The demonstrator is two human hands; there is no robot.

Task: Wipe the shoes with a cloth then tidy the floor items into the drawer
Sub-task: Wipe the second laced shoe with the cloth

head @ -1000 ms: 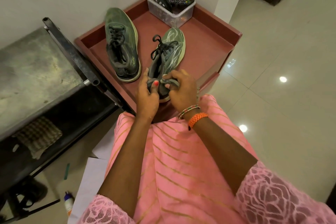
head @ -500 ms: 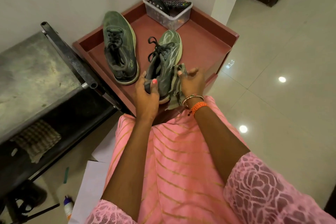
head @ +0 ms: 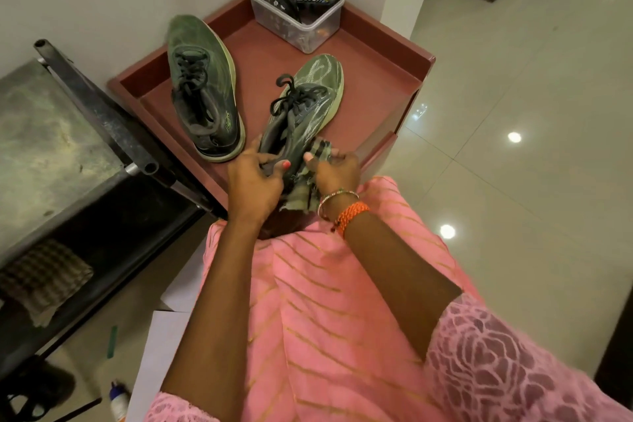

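Two hands, left (head: 251, 181) gripping shoe (head: 301, 113) heel, right (head: 337, 169) pinching cloth (head: 306, 187) alongside

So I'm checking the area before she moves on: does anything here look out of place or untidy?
Mostly the floor at lower left: a small bottle lies on its side, with a green stick and loose white sheets nearby. The shoe being wiped sits angled, laces loose, beside the other shoe, which lies flat.

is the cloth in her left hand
No, the right hand grips the checked cloth against the shoe, while the left hand holds its heel.
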